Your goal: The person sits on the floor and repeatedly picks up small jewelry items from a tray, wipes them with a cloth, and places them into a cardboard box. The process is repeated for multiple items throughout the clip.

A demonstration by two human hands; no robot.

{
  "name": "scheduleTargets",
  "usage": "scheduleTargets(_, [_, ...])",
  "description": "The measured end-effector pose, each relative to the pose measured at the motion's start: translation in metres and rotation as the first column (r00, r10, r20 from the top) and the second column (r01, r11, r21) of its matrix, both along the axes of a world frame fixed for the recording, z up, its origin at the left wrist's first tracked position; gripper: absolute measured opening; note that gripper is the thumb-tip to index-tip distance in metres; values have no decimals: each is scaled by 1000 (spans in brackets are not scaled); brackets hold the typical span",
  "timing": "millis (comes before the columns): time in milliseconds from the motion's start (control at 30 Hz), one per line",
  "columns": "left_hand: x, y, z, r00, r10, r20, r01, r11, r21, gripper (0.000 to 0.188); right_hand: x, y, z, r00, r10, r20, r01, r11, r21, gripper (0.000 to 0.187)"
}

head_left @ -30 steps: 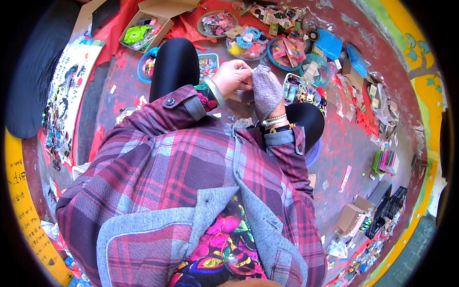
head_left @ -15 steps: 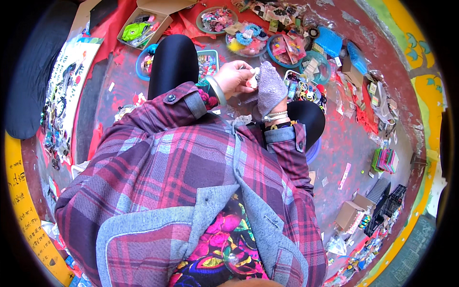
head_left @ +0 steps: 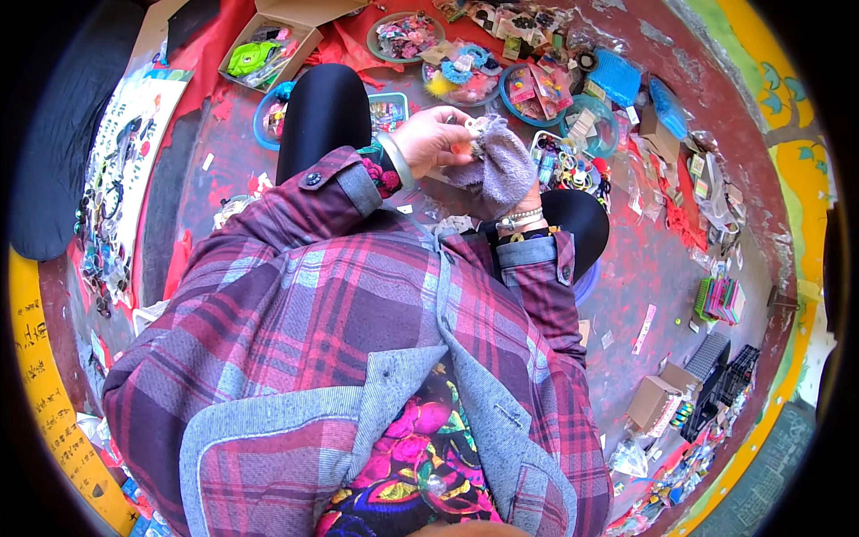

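Observation:
In front of my knees, my left hand (head_left: 432,140) is closed, pinching a small whitish piece with some orange-red on it (head_left: 475,126); its exact kind is too small to tell. A fuzzy grey-purple cloth (head_left: 506,168) drapes over my right hand (head_left: 530,199), hiding its fingers. The cloth is bunched against the small piece, so both hands meet there. A wide bangle (head_left: 400,161) sits on my left wrist, and beaded bracelets (head_left: 521,218) ring the right one.
Round trays of small accessories (head_left: 407,38) stand ahead, beside an open cardboard box (head_left: 268,54) with a bright green item. A basket of hair ties (head_left: 573,166) is by my right knee. At far left lies a white board (head_left: 134,161) with dark accessories; black crates (head_left: 716,376) stand right.
The cloth-covered right hand has tipped toward the left and lowered slightly, bringing the cloth around the small piece. My left hand has shifted a little and turned.

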State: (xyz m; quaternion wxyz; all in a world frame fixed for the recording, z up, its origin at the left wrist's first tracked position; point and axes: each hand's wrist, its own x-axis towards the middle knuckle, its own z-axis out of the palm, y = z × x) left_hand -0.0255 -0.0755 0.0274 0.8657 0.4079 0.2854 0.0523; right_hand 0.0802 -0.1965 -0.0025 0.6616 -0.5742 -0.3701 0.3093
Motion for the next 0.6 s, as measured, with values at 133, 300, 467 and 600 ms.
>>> scheduleTargets(133, [-4,-3,-3,996,-78,-37,78,997,14,17,-2,-7,25,886,14,464,37,994,-101,35])
scheduleTargets(300, [-2,3,-13,986,-162,-31,163,986,27,8,3,-11,33,702,178,690,70,946,-316,43])
scheduleTargets(467, [-3,2,-12,1000,-7,15,7,1000,0,8,1,-10,30,701,104,705,108,962,-250,29])
scheduleTargets(600, [-3,2,-16,996,60,66,-61,998,9,7,-3,-5,32,615,86,784,175,954,-242,22])
